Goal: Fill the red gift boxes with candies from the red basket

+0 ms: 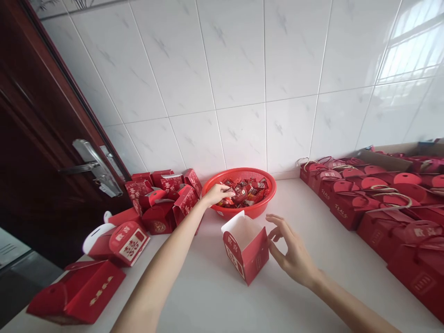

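My left hand (pixel 218 194) reaches over the near left rim of a red plastic basket (pixel 243 212). Its fingers are closed on a red-wrapped candy (pixel 239 195), among several other wrapped sweets (pixel 258 187). In front of the basket stands a red paper gift box (pixel 255 256), upright with its top flaps raised and its white inside showing. Beside that box's right side is my right hand (pixel 293 256), fingers curved and apart, holding nothing. Its fingertips are at the box's edge; I cannot tell whether they touch it.
Several red boxes (pixel 157 219) cluster at left, near a dark door (pixel 52 115) with a metal handle. Rows of closed red boxes (pixel 378 231) with cord handles fill the right side, a cardboard carton (pixel 388 159) behind them. A tiled wall (pixel 239 129) backs the white table (pixel 204 286).
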Demonstrator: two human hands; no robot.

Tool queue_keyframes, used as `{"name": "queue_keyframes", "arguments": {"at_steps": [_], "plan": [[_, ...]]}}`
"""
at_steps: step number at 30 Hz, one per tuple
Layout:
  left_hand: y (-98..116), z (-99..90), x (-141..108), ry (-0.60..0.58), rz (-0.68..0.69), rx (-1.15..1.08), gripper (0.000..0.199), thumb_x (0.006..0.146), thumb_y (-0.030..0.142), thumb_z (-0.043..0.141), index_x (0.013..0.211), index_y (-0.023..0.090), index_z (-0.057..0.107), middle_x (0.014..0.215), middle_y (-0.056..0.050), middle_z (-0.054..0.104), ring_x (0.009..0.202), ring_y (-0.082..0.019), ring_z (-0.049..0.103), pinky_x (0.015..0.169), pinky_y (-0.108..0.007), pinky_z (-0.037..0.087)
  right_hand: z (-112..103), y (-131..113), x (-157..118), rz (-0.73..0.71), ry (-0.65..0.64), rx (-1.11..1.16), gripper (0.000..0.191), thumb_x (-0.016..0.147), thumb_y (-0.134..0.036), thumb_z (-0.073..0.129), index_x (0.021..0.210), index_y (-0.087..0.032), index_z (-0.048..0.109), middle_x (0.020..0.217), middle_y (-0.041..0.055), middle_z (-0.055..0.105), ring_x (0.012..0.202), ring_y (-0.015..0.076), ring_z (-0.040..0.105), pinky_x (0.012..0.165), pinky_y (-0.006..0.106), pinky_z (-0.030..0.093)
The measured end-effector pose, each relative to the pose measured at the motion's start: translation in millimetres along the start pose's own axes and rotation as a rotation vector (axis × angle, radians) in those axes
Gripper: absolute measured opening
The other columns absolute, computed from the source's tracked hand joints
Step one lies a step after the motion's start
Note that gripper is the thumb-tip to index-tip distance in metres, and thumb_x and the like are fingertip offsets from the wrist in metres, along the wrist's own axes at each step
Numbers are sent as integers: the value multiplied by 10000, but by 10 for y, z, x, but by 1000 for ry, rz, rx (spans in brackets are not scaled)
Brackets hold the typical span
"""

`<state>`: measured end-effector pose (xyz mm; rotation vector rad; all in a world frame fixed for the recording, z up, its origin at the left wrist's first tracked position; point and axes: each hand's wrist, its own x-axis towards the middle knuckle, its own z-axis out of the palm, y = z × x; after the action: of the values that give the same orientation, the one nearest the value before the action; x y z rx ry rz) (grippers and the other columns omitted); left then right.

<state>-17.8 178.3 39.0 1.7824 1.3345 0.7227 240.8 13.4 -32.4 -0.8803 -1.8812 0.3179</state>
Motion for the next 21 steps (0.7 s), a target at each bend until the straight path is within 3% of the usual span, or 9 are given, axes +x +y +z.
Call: {"name": "queue_keyframes", "arguments": {"at_steps": [12,21], "plan": [[69,10,-78,130,-41,-297,187,791,326,756,835,148,720,950,-68,744,886,-185,701,789,-299,584,2,58,15,42,-7,21,439,908,-120,444,1316,-276,414,1241,91,575,730,113,657,697,295,597],[19,34,-56,192,0,-348,169,828,313,723,847,147,701,851,-36,706,786,-155,675,726,-283,585,3,72,0,52,-9,16,401,911,-128,445,1283,-277,437,1258,97,574,714,112,659,681,298,599]]}}
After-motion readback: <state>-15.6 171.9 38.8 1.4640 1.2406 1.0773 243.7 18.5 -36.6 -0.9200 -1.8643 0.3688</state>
